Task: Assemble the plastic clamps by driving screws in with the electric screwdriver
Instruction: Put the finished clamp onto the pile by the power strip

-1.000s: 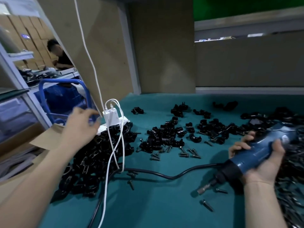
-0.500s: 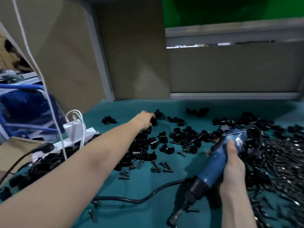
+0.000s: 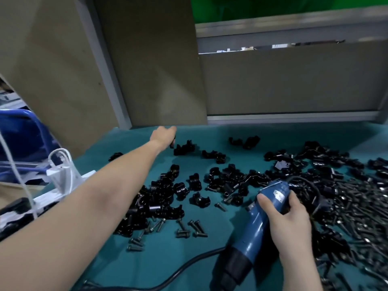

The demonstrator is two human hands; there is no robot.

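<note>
Right hand (image 3: 287,215) grips screwdriver (image 3: 258,223) — left hand (image 3: 163,134) outstretched.

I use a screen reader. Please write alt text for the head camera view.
A person's right hand grips a blue electric screwdriver over a teal table, while the left hand reaches forward to scattered black plastic clamps. Dark metal screws lie heaped at right.
</note>
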